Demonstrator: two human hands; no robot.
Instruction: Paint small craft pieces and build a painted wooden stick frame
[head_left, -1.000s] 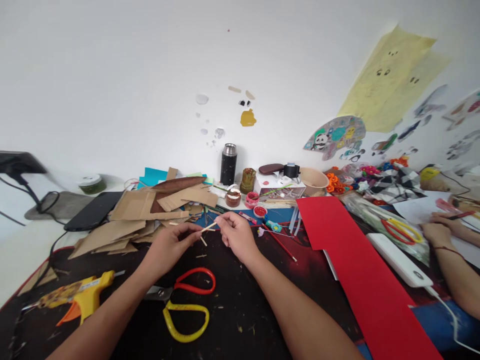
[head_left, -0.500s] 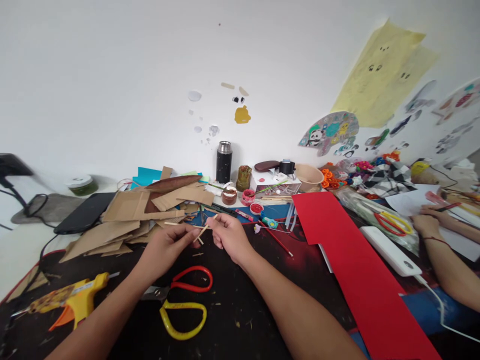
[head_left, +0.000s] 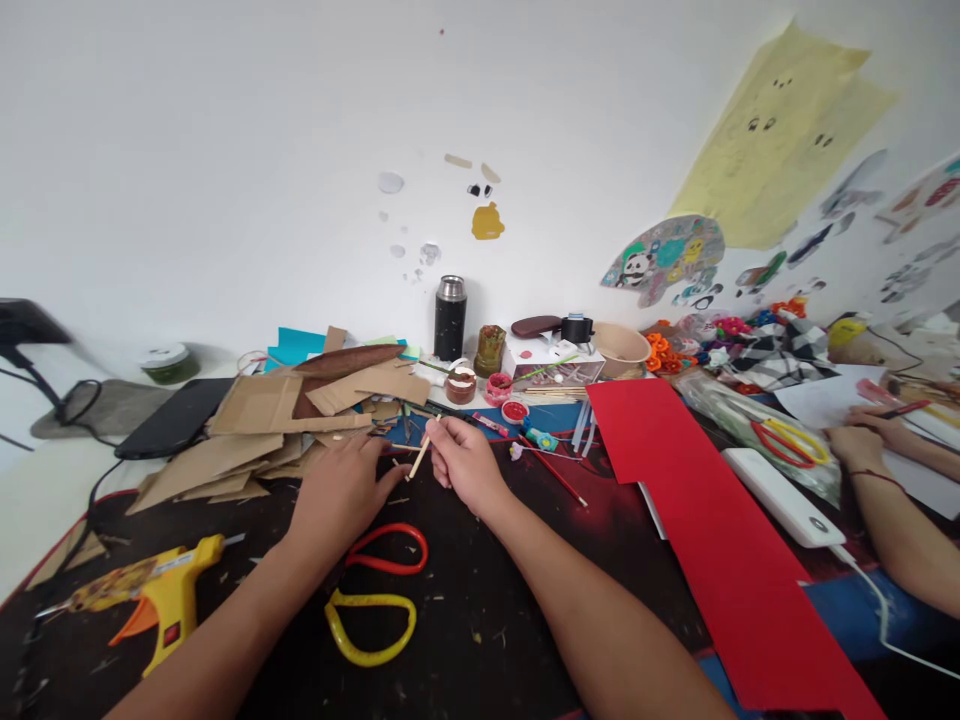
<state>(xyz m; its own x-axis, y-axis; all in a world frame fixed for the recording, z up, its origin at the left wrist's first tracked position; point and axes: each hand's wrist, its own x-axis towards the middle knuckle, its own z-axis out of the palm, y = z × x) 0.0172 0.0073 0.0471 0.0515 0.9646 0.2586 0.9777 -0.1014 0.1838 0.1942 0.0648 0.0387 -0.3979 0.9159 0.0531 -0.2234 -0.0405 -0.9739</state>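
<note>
My right hand (head_left: 466, 462) pinches a short, thin wooden stick (head_left: 418, 457) between thumb and fingers, and the stick slants down to the left. My left hand (head_left: 341, 490) lies palm down by the front of the cardboard pieces (head_left: 202, 466), its thumb stretched apart from the fingers. Its fingertips are partly hidden, and its thumb tip is close to the lower end of the stick. Below my hands, scissors with one red and one yellow handle (head_left: 375, 630) rest on the black mat (head_left: 480, 590); my left forearm covers their blades.
A yellow glue gun (head_left: 169, 590) lies at the left. Red card (head_left: 697, 540) stretches along the right, beside a white power strip (head_left: 784, 500). A black flask (head_left: 450, 320), small paint pots (head_left: 514, 412) and a red pencil (head_left: 555, 475) are farther back. Another person's arms (head_left: 892, 500) are at far right.
My left hand has loosened its pinch near the crossed sticks and spread out, moving slightly left and down. My right hand still holds its stick, now tilted more upright.
</note>
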